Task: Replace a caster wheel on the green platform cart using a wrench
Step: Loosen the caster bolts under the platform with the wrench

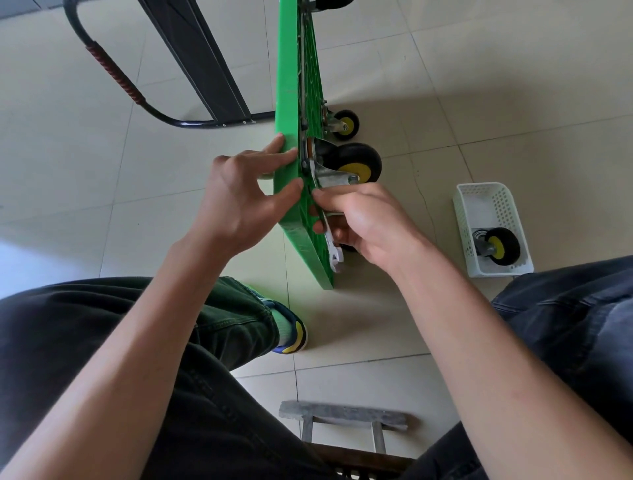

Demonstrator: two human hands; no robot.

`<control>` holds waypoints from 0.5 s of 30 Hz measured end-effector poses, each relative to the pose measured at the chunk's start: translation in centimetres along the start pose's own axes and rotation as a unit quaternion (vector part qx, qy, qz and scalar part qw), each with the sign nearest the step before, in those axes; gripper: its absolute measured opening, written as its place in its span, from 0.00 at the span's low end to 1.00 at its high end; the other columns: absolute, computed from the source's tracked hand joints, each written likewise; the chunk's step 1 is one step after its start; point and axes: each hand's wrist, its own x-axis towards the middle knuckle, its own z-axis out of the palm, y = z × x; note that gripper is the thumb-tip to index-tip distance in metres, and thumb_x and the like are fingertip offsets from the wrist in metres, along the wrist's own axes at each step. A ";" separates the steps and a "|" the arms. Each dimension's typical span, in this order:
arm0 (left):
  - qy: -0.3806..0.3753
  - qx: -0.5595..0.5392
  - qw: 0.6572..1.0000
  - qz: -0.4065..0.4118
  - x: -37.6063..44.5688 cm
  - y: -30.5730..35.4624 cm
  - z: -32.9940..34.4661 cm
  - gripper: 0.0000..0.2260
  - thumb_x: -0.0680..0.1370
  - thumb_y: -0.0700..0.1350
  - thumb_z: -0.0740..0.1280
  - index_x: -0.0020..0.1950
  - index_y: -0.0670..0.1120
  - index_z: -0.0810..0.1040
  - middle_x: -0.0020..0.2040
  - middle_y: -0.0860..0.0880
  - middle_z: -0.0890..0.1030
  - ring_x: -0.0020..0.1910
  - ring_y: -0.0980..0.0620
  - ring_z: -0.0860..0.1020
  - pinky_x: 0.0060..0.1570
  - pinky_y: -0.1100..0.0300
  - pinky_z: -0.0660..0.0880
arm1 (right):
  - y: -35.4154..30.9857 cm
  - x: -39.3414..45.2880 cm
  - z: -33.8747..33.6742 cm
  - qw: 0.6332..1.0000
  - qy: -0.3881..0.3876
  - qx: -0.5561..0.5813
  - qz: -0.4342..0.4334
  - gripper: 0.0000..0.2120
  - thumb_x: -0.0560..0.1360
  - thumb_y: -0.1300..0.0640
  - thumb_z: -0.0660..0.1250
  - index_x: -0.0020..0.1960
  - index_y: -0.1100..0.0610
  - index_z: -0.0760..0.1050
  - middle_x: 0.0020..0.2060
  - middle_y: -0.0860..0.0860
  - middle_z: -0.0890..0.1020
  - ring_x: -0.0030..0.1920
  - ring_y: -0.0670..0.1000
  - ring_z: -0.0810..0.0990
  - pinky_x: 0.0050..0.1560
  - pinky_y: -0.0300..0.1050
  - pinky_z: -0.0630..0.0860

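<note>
With your left hand (239,192) only steadying the upended green plastic platform cart (291,102) at mid-frame with loose, straight fingers, your right hand (363,222), gripping the silver wrench (330,236), could slip off the bolt by the black-and-yellow caster wheel (356,162).

I count one green cart (287,113), one wrench (329,236), one white basket (493,202), and four caster wheels: three mounted (356,162), one in the basket (500,246).

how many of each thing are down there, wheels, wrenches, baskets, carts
Caster wheels: 4 – near cart wheel, small far one, top-edge one cut off, loose one in the basket
Wrenches: 1 – wrench, held by the right hand
Baskets: 1 – white basket
Carts: 1 – green cart
Total: 7
</note>
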 end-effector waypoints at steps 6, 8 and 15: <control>0.010 -0.003 1.000 0.009 0.0 -0.1 0.1 0.19 0.75 0.43 0.74 0.65 0.43 0.82 0.68 0.43 0.79 0.63 0.54 0.80 0.64 0.70 0.73 | 0.0 0.2 0.6 0.992 -0.010 0.124 0.018 0.10 0.78 0.63 0.71 0.57 0.67 0.79 0.39 0.57 0.82 0.30 0.50 0.80 0.34 0.43 0.71; 0.008 -0.005 1.000 0.011 -0.1 -0.2 0.1 0.18 0.75 0.42 0.74 0.65 0.42 0.82 0.68 0.42 0.79 0.64 0.54 0.80 0.64 0.70 0.73 | -0.5 0.3 0.6 0.993 -0.005 0.119 0.015 0.09 0.77 0.63 0.72 0.56 0.66 0.80 0.38 0.57 0.82 0.30 0.50 0.79 0.33 0.42 0.71; 0.023 0.007 0.999 0.028 0.1 -0.5 0.2 0.15 0.78 0.38 0.69 0.64 0.42 0.82 0.65 0.41 0.80 0.66 0.55 0.78 0.65 0.66 0.73 | -0.8 0.4 1.5 0.997 0.003 0.072 0.005 0.03 0.77 0.65 0.72 0.49 0.64 0.80 0.35 0.56 0.83 0.28 0.51 0.79 0.21 0.37 0.66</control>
